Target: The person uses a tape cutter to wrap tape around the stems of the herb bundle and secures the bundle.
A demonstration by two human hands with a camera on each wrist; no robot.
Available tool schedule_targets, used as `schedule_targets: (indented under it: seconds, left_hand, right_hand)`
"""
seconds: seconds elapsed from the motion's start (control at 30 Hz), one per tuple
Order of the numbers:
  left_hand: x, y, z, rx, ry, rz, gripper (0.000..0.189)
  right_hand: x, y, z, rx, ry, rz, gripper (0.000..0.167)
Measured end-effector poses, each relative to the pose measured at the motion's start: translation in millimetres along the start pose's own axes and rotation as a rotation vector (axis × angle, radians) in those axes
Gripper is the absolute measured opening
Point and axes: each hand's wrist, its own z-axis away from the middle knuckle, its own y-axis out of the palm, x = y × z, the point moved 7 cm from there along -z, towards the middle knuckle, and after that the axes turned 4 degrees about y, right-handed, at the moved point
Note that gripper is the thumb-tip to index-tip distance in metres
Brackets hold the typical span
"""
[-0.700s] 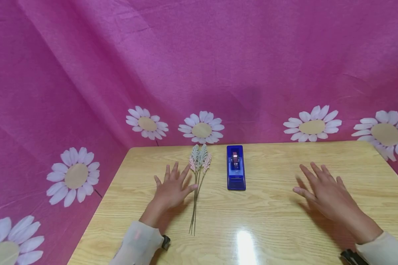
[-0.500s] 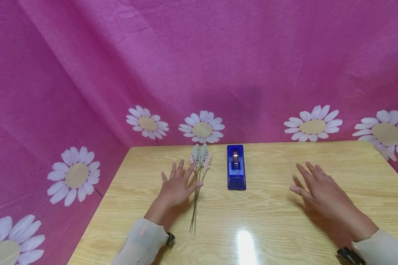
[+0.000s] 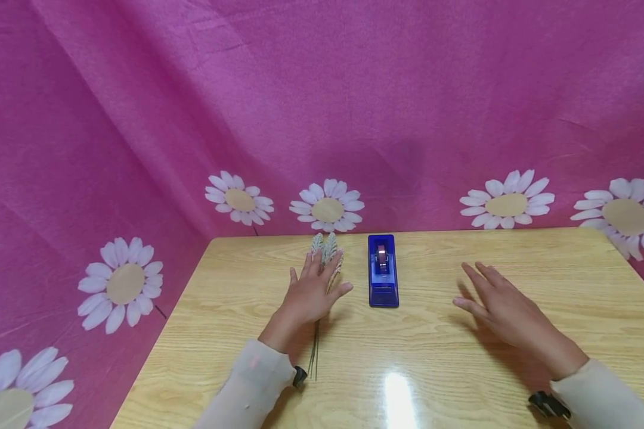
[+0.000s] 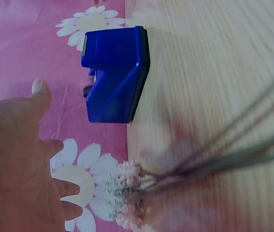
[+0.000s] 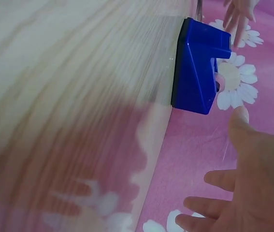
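Note:
A small bunch of artificial flower stems (image 3: 316, 351) lies on the table, its grey-green and pink heads (image 4: 127, 193) pointing to the far edge. My left hand (image 3: 308, 296) hovers over the bunch with fingers spread, hiding part of the stems and heads; the left wrist view shows a gap between palm and stems. Right of the bunch stands a blue tape dispenser (image 3: 383, 271) with a roll of tape in it. Some way right of the dispenser, my right hand (image 3: 507, 310) is held above the table, fingers extended, holding nothing.
The wooden table (image 3: 434, 339) ends at a pink cloth (image 3: 354, 107) printed with white daisies, which hangs behind it and along the left. A bright reflection lies on the near part of the tabletop. Each wrist wears a black strap (image 3: 550, 405).
My left hand has moved right, from beside the flower stems to over them. My right hand has shifted left, toward the tape dispenser. The stems and dispenser have stayed put.

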Motion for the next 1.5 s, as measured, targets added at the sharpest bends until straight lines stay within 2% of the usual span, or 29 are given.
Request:
schedule_targets:
  seconds: [0.23,0.7,0.83,1.1,1.2,1.5]
  left_hand:
    - [-12.6,3.3,-11.7,-0.006,0.039,0.033,0.074]
    - [-28.4,14.9,-33.4,-0.015,0.054,0.118,0.074]
    - [-32.5,19.2,-39.6,0.006,0.058,0.141,0.073]
    - [-38.4,28.6,-47.9,0.084,0.064,0.305,0.073]
    - [-39.9,32.3,-51.1,0.095,0.064,0.332,0.071]
    - [-47.8,36.0,-58.3,0.049,0.084,0.436,0.068]
  right_hand:
    - [11.8,5.1,-7.3,0.041,0.007,-0.025,0.080]
    - [35.3,11.1,-14.5,0.049,-0.042,-0.066,0.076]
    - [41.6,14.7,-17.4,0.069,-0.046,-0.085,0.076]
    - [56.6,19.3,-25.7,0.099,-0.078,-0.165,0.074]
    - [63.0,20.3,-29.1,0.099,-0.094,-0.179,0.072]
    - [76.5,28.0,-40.7,0.126,-0.085,-0.266,0.070]
